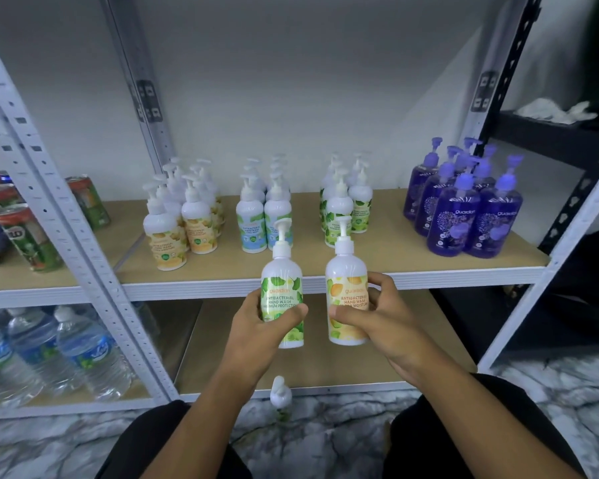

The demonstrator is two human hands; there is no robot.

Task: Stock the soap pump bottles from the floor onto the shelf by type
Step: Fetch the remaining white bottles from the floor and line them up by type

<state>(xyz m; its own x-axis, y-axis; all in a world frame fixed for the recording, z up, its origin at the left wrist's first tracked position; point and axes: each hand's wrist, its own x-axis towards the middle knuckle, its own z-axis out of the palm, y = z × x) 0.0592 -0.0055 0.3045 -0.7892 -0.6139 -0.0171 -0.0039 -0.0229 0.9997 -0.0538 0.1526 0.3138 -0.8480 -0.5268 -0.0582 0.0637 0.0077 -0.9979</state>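
Observation:
My left hand (261,318) grips a white pump bottle with a green leaf label (282,288), held upright in front of the shelf edge (429,276). My right hand (377,314) grips a white pump bottle with an orange label (346,288) beside it. On the wooden shelf stand four groups of bottles: orange-label bottles (182,219) at the left, blue-label bottles (265,209), green-label bottles (344,202) and purple bottles (464,205) at the right. One more white pump bottle (281,397) stands on the floor between my knees.
The neighbouring rack at the left holds drink cans (32,229) above and water bottles (49,350) below. A black rack (550,133) with a white cloth stands at the right. A lower wooden shelf (325,371) lies behind the bottles in my hands. The floor (325,440) is marble-patterned.

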